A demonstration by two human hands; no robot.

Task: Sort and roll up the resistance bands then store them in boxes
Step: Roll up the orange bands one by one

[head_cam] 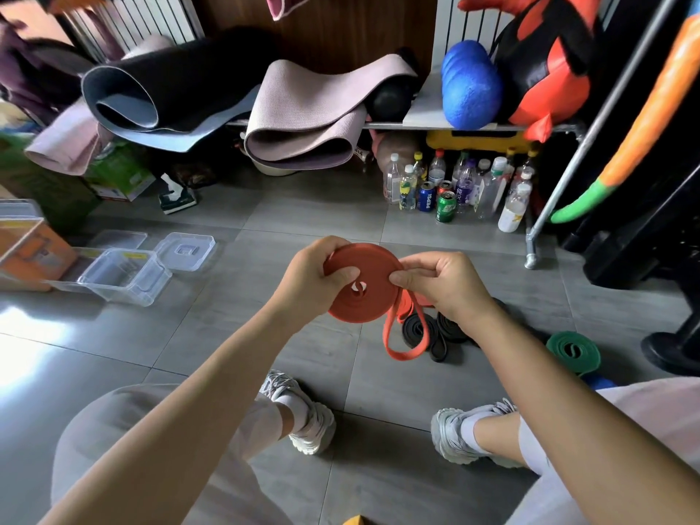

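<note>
We hold the orange band [363,286] as a flat coil above the floor [310,217], both arms reaching forward. Our left hand [314,276] grips the coil's left edge, thumb pressed on its face. Our right hand [441,284] pinches the right edge, fingers curled. The band's loose tail hangs down to the floor beside the black bands [435,331]. A rolled green band [574,352] lies right; clear boxes [125,274] sit left.
</note>
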